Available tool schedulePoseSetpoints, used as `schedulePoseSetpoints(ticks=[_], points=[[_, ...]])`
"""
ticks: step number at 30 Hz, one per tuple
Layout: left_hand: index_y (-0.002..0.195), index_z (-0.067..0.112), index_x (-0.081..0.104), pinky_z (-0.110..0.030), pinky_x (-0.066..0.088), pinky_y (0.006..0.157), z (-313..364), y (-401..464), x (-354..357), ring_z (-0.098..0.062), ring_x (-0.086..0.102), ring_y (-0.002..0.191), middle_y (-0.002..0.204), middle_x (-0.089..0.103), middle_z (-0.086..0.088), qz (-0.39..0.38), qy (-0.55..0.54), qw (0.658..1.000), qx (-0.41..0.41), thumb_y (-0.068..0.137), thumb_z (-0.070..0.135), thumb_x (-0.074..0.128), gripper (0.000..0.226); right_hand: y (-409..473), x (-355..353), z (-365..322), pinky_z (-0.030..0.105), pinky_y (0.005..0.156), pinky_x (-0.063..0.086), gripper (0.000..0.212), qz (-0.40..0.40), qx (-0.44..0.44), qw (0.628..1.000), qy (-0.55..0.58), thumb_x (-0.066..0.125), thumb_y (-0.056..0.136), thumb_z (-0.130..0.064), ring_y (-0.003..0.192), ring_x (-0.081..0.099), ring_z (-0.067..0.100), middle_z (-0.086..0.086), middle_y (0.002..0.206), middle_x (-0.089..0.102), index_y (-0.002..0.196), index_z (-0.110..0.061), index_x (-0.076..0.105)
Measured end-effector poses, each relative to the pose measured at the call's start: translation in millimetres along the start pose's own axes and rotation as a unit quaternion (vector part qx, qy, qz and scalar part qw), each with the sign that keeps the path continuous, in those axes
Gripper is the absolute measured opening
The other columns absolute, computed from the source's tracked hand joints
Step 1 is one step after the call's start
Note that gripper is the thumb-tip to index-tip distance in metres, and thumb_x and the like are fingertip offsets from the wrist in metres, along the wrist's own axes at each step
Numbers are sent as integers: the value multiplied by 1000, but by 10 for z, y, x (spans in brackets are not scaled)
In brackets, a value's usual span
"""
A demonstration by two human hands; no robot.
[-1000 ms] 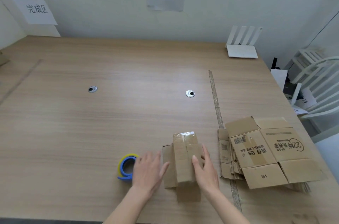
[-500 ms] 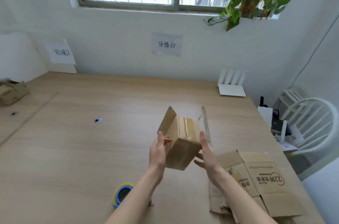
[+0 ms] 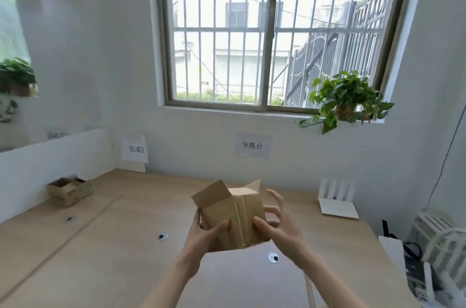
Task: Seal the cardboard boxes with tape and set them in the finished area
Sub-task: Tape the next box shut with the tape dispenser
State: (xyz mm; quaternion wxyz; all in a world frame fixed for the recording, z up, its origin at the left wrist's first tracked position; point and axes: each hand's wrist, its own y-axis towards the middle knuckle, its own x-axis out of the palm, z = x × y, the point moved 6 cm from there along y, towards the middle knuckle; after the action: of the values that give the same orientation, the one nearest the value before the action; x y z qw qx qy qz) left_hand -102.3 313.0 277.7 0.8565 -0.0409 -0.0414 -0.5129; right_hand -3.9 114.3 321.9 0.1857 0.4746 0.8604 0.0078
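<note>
Between both hands [image 3: 252, 229], box [image 3: 235, 219] (flaps open)

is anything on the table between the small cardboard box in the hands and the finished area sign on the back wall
Nothing visible blocks it. The small brown cardboard box, held by the left hand and right hand, has bare wooden table toward the white paper sign. The other cardboard box sits by the left wall, off to the side of that path.
</note>
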Motion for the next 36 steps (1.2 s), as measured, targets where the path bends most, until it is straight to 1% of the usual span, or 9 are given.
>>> schedulePoseSetpoints(ticks=[3, 5, 8, 12, 14, 17, 23, 30, 36], points=[[119, 42, 54, -34, 60, 81, 183, -69, -401, -9, 69, 101, 113, 71, 10, 44, 46, 997, 49, 45, 41, 98, 86, 120, 291, -241, 21, 80, 57, 81, -61, -39, 995, -73, 76, 86, -15, 99, 71, 11, -3, 131, 57, 143, -56, 35], [121, 39, 55, -32, 59, 82, 330, -111, -677, -10, 67, 106, 114, 71, 10, 64, 84, 991, 81, 44, 41, 100, 90, 197, 580, -412, 24, 89, 57, 73, -98, -37, 988, -117, 78, 81, -42, 106, 67, 10, -1, 134, 54, 142, -55, 41], [127, 38, 52, -37, 60, 85, 548, -136, -1145, -11, 64, 111, 119, 67, 11, 101, 123, 981, 113, 40, 43, 102, 100, 386, 996, -575, 33, 94, 57, 87, -92, -39, 987, -127, 75, 65, -74, 105, 67, 8, -4, 124, 63, 143, -51, 46], [125, 36, 51, -24, 57, 80, 825, -208, -1865, -4, 63, 108, 117, 66, 12, 153, 143, 970, 123, 46, 29, 102, 94, 605, 1642, -798, 35, 92, 56, 83, -100, -59, 981, -158, 78, 65, -58, 101, 65, 9, -3, 112, 64, 140, -57, 43], [126, 36, 47, -31, 56, 88, 902, -252, -2260, -10, 62, 111, 120, 64, 10, 170, 149, 969, 103, 49, 32, 101, 94, 668, 1982, -951, 34, 92, 56, 81, -107, -73, 981, -145, 78, 65, -51, 101, 63, 10, -1, 113, 61, 139, -58, 45], [149, 29, 35, -42, 48, 103, 970, -331, -2870, -23, 53, 126, 136, 56, 1, 197, 186, 960, 69, 54, 48, 95, 115, 730, 2499, -1127, 29, 93, 55, 76, -99, -92, 984, -120, 77, 65, -48, 100, 62, 8, -4, 112, 57, 134, -56, 49], [159, 29, 19, -39, 44, 105, 1010, -551, -4101, -25, 47, 136, 154, 44, -1, 251, 280, 927, 6, 79, 40, 81, 102, 842, 3680, -1284, 12, 79, 50, 78, -112, -117, 983, -82, 82, 70, -34, 92, 59, 5, -2, 110, 49, 136, -53, 45], [153, 33, 33, -34, 45, 104, 1021, -648, -5579, -18, 47, 135, 156, 40, 8, 290, 426, 857, -26, 91, 44, 65, 72, 1259, 5084, -1408, 1, 75, 42, 77, -145, -124, 978, -83, 82, 76, -23, 91, 58, 2, -7, 111, 46, 144, -37, 49], [154, 33, 33, -36, 37, 114, 1143, -177, -6663, -17, 37, 143, 157, 37, 10, 296, 536, 790, -31, 93, 56, 58, 69, 1944, 6271, -1396, 3, 80, 43, 79, -167, -136, 973, -88, 81, 72, -32, 91, 59, -6, -14, 115, 46, 144, -41, 49]])
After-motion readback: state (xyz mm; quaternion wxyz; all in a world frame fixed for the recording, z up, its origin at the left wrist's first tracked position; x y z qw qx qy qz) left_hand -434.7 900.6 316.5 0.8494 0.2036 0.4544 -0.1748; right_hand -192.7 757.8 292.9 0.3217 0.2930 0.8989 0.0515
